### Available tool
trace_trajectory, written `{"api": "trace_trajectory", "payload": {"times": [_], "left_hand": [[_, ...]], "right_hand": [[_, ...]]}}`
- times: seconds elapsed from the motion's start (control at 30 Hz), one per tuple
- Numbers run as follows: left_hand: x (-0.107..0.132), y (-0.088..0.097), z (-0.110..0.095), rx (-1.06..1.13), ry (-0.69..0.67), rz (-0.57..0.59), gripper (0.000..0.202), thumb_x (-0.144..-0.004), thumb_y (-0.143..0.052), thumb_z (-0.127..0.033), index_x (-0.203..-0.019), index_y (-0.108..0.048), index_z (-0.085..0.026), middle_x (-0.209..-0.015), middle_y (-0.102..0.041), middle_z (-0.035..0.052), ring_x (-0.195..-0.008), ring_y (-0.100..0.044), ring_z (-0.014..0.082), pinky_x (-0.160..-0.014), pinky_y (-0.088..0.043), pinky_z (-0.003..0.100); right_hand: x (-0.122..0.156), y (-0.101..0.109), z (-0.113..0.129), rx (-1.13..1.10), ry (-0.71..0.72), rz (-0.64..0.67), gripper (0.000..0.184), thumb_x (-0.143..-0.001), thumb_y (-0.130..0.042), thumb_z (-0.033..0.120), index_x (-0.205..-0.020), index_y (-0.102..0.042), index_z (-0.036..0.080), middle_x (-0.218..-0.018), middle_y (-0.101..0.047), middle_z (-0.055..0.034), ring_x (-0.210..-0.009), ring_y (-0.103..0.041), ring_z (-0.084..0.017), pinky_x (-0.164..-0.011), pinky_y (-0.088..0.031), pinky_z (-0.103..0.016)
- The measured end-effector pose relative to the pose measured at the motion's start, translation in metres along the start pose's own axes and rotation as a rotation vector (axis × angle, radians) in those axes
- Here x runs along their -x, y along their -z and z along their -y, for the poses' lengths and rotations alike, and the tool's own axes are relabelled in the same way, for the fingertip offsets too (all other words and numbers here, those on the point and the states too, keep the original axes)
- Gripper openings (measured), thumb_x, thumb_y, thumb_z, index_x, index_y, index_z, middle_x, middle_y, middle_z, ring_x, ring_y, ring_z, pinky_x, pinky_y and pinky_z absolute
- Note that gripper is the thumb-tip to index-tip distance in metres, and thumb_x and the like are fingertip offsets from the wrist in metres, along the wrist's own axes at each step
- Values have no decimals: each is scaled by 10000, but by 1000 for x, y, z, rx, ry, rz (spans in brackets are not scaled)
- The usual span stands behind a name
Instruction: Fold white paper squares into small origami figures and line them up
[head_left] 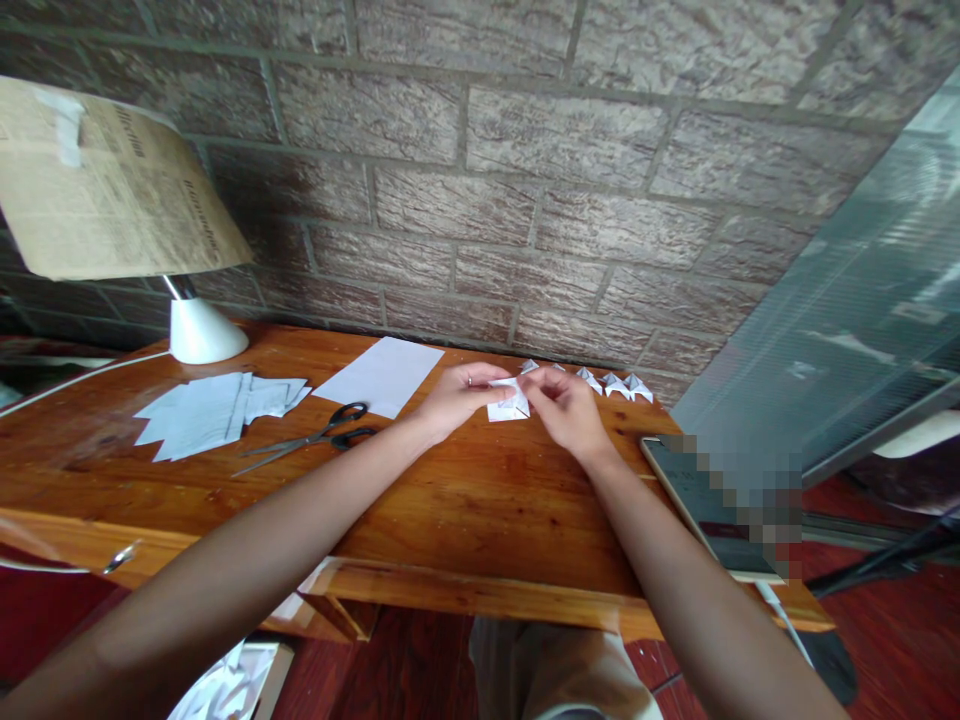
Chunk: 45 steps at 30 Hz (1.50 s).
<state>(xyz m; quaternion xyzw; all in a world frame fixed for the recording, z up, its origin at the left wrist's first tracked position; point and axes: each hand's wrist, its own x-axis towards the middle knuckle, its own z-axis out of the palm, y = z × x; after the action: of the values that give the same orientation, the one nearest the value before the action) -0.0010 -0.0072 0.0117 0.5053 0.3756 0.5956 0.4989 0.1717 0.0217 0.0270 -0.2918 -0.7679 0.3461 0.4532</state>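
Observation:
A small folded white paper piece (508, 400) lies near the back of the wooden table (480, 500). My left hand (454, 397) pinches its left side, fingers closed, a ring on one finger. On the paper's right side my right hand (567, 408) pinches it with curled fingers. Both hands hold the same piece just above the tabletop.
Several small folded paper shapes (611, 383) line up by the brick wall. Black-handled scissors (315, 438) lie left of my hands, beside a flat white sheet (382, 375) and a heap of cut paper (214, 410). A lamp (196, 328) stands back left; a tablet (712, 505) lies right.

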Motion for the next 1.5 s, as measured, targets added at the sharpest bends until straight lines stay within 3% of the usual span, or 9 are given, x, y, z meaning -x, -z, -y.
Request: {"api": "trace_trajectory", "payload": {"times": [0.1,0.2,0.4,0.6,0.8,1.1,1.27,1.5], "left_hand": [[0,-2,1,166,117,-17,528,-542,-852,-161,-1040,-677,-186,-899,-706,28,-856,-655,168,-882,-477,356],[0,-1,0,234,181,23,482,-543,-849,-142,-996,-686,-163,-874,-709,36,-856,-662,167,-910,-472,356],[-3,2,2,114,22,80,331,-599,-830,-217,-894,-712,-124,-895,-729,63,-839,-652,178,-883,-457,350],[0,-1,2,-36,-86,98,291,-666,-789,-289,-891,-718,-118,-914,-730,72,-856,-648,195,-863,-453,341],[1,-2,-1,-49,-112,48,329,-644,-801,-305,-908,-722,-126,-946,-736,79,-852,-652,204,-853,-463,349],[-1,-2,1,72,-50,53,282,-634,-801,-254,-882,-736,-136,-888,-729,65,-810,-641,176,-801,-474,322],[-2,0,0,177,59,16,298,-601,-815,-223,-876,-734,-143,-887,-717,63,-809,-632,157,-771,-473,296],[-1,1,0,161,95,50,304,-636,-813,-298,-889,-720,-156,-889,-706,64,-803,-627,151,-655,-432,242]], "right_hand": [[2,-3,0,100,68,-59,277,-869,-568,444,-795,-640,186,-740,-639,-26,-656,-547,-147,-634,-430,-277],[2,-3,1,101,65,-139,303,-884,-538,467,-797,-620,188,-726,-625,-23,-644,-537,-144,-628,-425,-272],[-3,-3,-7,-60,-3,-73,350,-772,-667,534,-744,-629,187,-731,-631,-15,-674,-544,-142,-664,-442,-269],[-2,-5,-5,-72,-56,-21,388,-745,-695,548,-657,-576,189,-613,-520,30,-577,-438,-108,-558,-359,-242],[-3,-3,0,-42,-28,12,452,-871,-514,590,-686,-591,185,-647,-536,17,-634,-468,-126,-636,-375,-257],[-6,-4,-7,-125,-138,-69,568,-830,-447,715,-604,-578,211,-618,-595,-10,-616,-534,-150,-658,-441,-290],[-6,0,-2,-273,-148,-43,418,-803,-592,610,-769,-693,205,-749,-669,-27,-687,-586,-154,-676,-473,-290],[-5,7,6,-261,-99,-24,308,-775,-690,484,-944,-753,234,-810,-706,-14,-701,-584,-136,-703,-483,-291]]}}
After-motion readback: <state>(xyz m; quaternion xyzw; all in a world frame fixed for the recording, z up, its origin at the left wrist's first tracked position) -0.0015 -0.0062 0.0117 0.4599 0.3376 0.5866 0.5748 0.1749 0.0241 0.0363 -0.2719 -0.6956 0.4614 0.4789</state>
